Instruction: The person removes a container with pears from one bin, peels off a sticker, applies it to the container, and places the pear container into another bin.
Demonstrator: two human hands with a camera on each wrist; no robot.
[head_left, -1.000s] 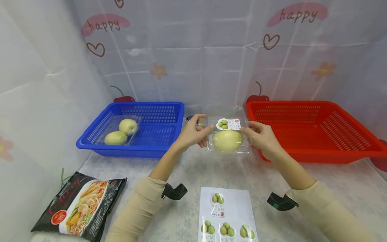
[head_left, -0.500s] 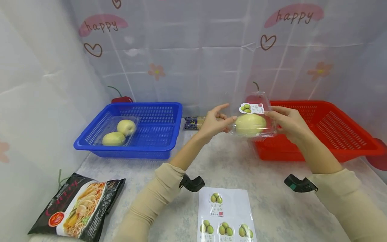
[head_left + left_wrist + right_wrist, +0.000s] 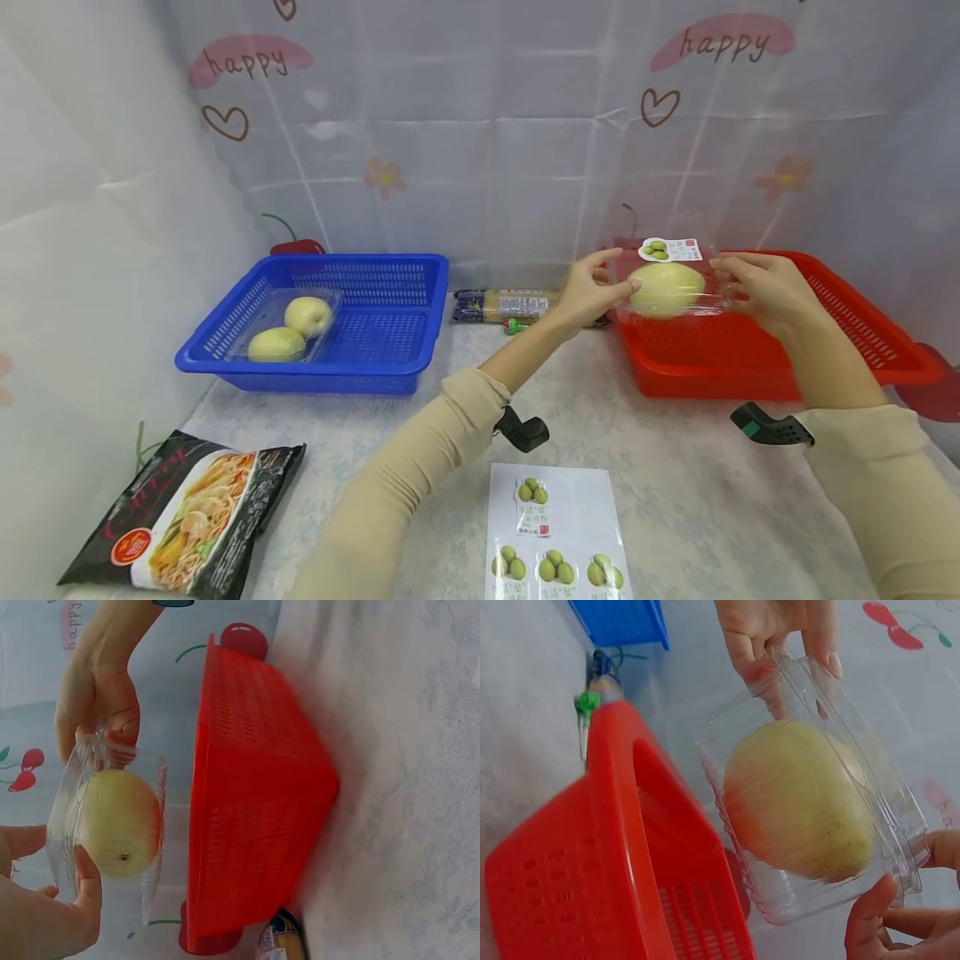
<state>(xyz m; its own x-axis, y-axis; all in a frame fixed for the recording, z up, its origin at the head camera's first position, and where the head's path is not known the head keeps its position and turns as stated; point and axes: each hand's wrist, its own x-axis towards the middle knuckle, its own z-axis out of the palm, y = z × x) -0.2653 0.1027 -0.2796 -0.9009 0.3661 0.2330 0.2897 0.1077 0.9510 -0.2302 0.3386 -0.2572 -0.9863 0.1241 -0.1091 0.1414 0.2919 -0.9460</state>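
Both hands hold a clear plastic clamshell box (image 3: pixel 787 907) above the near left part of the red basket (image 3: pixel 712 371). Inside it lies a pale yellow-green fruit (image 3: pixel 667 290) with a reddish blush in the wrist views. A white label (image 3: pixel 670 250) with a picture of green fruit sits on the lid. My left hand (image 3: pixel 588 290) pinches the box's left edge, thumb on the near side. At the opposite edge, my right hand (image 3: pixel 772 287) grips between thumb and fingers. In the left wrist view the box is raised clear of the basket rim.
At left, a blue basket (image 3: pixel 375 367) holds another clear box with two pale fruits (image 3: pixel 307 317). A noodle bag (image 3: pixel 187 517) lies front left, a label sheet (image 3: pixel 555 533) front centre. A long yellow packet (image 3: pixel 525 304) lies along the back, beside a small green item (image 3: pixel 515 326).
Both hands have carried the box rightward, from between the baskets to over the red basket. The box now tilts flatter, and the yellow packet behind shows more fully.
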